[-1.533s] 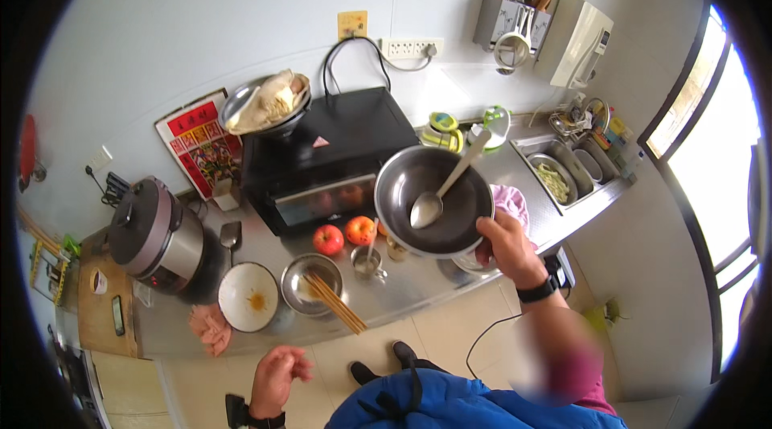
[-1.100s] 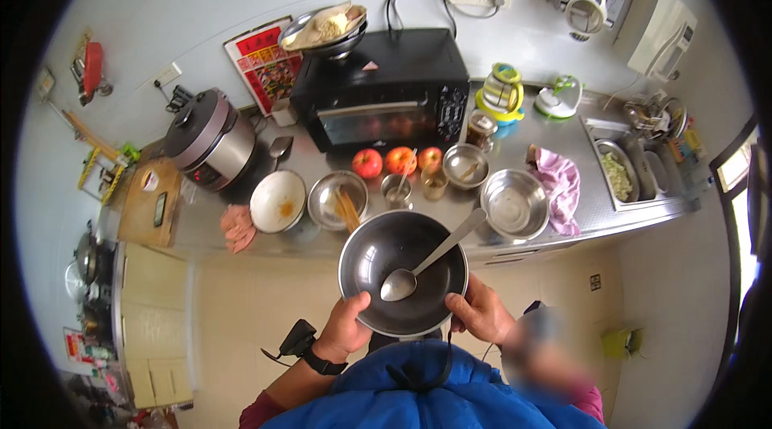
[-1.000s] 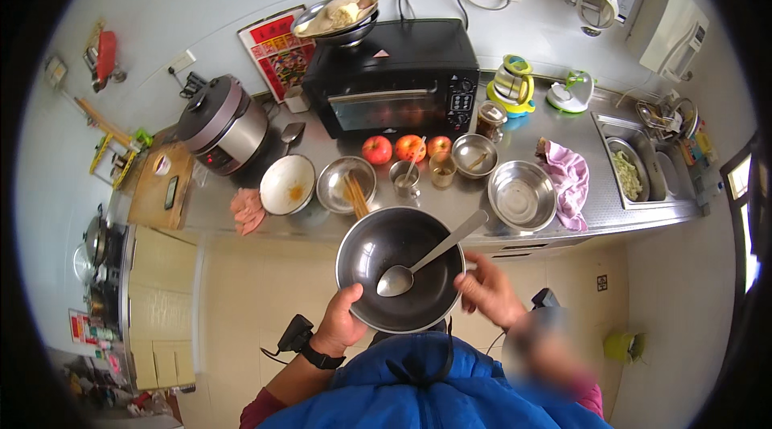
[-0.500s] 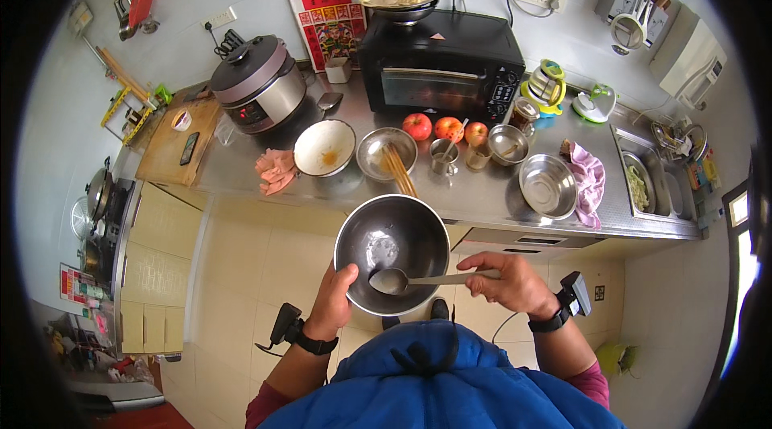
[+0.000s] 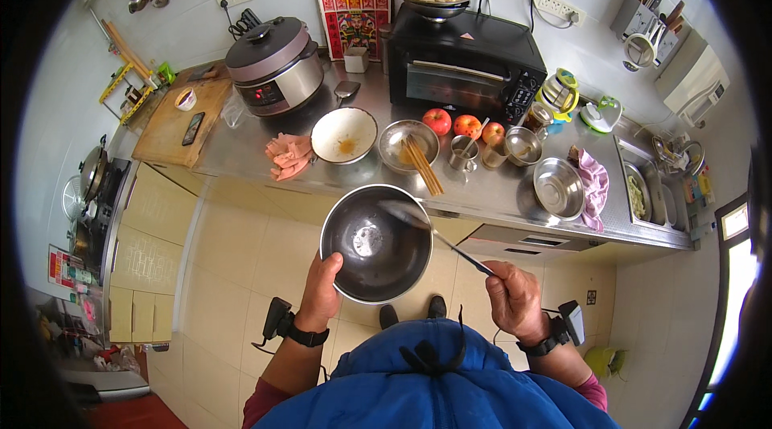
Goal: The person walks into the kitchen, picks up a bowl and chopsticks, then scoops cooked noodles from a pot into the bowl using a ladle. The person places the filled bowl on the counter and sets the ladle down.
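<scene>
My left hand grips a dark bowl with a pale rim by its left side, thumb over the edge. The bowl is held in front of the counter, and its inside shows a bright reflection with no food that I can make out. My right hand is closed on the handle end of a metal spoon. The spoon slants up to the left, its head blurred by motion over the bowl's upper right part; whether it touches the bowl I cannot tell.
Along the steel counter stand a stained white bowl, a metal bowl with chopsticks, a metal cup, apples and a larger steel bowl. Behind are a pressure cooker and a black oven.
The spoon's head has swung from the bowl's lower left to its upper right, and the handle now slants. My right hand has dropped slightly. The view has shifted, so the counter things appear further right.
</scene>
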Action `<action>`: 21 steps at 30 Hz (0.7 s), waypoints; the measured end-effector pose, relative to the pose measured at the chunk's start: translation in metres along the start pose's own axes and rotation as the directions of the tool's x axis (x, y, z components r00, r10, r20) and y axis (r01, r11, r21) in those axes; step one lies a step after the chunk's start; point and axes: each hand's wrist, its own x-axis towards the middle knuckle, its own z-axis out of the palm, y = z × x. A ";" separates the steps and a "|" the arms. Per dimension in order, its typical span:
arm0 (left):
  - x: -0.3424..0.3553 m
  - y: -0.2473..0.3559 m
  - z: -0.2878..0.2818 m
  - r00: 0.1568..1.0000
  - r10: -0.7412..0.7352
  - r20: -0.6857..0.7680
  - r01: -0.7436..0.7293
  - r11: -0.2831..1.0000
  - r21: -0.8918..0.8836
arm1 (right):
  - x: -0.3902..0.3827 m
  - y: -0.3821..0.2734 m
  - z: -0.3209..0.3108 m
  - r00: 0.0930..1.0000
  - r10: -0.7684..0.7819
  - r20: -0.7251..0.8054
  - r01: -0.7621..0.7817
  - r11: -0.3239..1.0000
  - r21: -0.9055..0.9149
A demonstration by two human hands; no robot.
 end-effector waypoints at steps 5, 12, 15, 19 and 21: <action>0.000 0.002 -0.014 1.000 0.001 -0.014 0.000 0.998 0.070 | -0.002 0.004 0.024 0.991 0.003 0.133 0.019 0.986 -0.165; -0.006 -0.006 -0.027 0.996 -0.053 -0.070 0.039 0.981 -0.188 | 0.003 0.012 0.025 0.706 0.537 0.462 -0.706 0.481 0.520; -0.008 -0.010 -0.041 0.993 -0.061 -0.097 0.047 0.989 -0.138 | 0.002 0.016 0.027 0.612 0.623 0.487 -0.777 0.356 0.520; -0.010 -0.014 -0.049 0.980 -0.156 -0.123 0.102 0.927 -0.362 | -0.013 0.033 0.031 0.622 0.645 0.443 -0.707 0.218 0.673; -0.015 -0.015 -0.048 0.990 -0.128 -0.063 0.091 0.905 -0.415 | -0.025 0.048 0.023 0.597 0.720 0.353 -0.650 0.177 0.739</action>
